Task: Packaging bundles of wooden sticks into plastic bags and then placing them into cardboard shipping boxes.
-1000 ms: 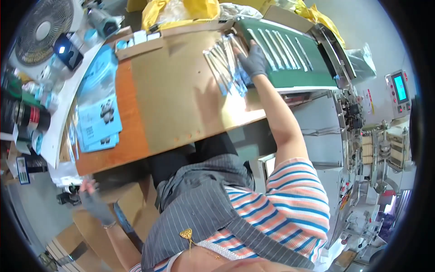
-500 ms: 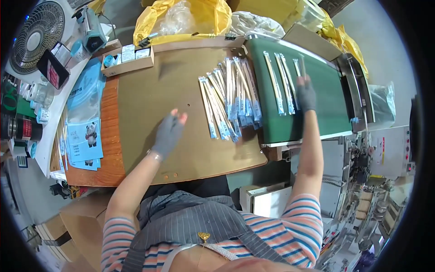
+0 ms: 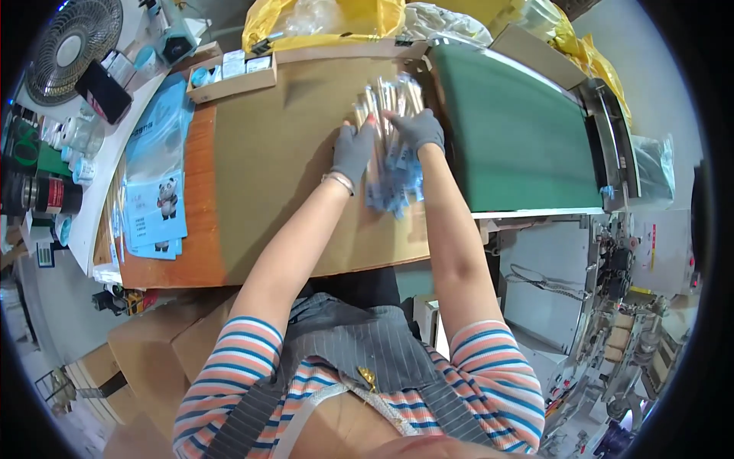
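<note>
- Cardboard box (image 3: 235, 86) has small white cartons (image 3: 233, 65) in it, yellow bag (image 3: 262, 21) has clear plastic (image 3: 312, 19) inside
- Half a second ago the right hand (image 3: 418, 130) was over the green belt (image 3: 520, 138); now it's joined the left hand (image 3: 354, 151) at the wrapped sticks (image 3: 397, 164) on the brown board (image 3: 294, 134)
- One hand each side, fingers bent, can't tell if they're pinching
- Count: two hands, one fan (image 3: 73, 50), sticks too overlapped

Wrapped sticks (image 3: 396, 170) obstruct the right of the brown board (image 3: 275, 138), with passage open over the green belt (image 3: 516, 138).
</note>
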`<state>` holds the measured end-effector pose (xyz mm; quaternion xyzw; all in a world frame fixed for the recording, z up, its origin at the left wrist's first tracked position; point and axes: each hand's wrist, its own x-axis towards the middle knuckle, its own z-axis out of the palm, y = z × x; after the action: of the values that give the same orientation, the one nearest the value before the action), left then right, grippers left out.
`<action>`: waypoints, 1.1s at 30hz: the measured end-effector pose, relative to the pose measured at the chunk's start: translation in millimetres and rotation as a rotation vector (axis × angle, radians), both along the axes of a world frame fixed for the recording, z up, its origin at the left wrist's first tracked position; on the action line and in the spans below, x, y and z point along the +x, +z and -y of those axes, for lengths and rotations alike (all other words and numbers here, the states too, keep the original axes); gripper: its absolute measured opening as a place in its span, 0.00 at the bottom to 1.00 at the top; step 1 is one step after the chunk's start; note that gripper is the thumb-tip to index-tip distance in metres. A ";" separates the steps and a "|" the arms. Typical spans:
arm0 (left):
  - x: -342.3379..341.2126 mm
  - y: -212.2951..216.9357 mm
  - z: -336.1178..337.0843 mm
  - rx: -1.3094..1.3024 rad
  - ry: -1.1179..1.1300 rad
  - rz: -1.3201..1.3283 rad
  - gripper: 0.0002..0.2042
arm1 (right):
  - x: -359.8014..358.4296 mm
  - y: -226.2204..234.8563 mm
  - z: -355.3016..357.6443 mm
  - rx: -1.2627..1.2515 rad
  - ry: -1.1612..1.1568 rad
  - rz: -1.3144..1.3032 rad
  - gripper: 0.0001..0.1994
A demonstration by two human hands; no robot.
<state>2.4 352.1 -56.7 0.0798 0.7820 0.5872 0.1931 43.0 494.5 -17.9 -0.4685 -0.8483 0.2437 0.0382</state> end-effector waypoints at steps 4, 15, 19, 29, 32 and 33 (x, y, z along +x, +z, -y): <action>-9.4 5.0 28.6 0.333 0.063 0.492 0.23 | 8.1 -1.4 61.5 -0.601 0.207 -0.258 0.32; 0.5 4.5 78.5 0.228 0.117 0.214 0.31 | 11.3 -8.7 60.7 -0.161 0.078 -0.361 0.35; 8.4 36.6 82.5 0.368 0.120 0.499 0.22 | -2.9 -51.1 91.6 -0.712 0.265 -0.359 0.31; -1.6 103.8 156.4 0.517 -0.380 -0.285 0.38 | 30.2 77.7 148.7 -1.079 0.652 -0.936 0.33; 9.9 101.1 171.6 0.637 -0.445 -0.170 0.53 | 41.2 75.9 155.0 -1.049 0.717 -0.899 0.41; 8.8 94.1 177.1 0.630 -0.443 -0.171 0.53 | 43.3 76.1 160.8 -1.036 0.746 -0.952 0.43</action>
<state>11.2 175.0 37.4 0.3503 0.5406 0.7339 0.2154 86.3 333.7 58.2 0.0427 -0.6205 0.7779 0.0898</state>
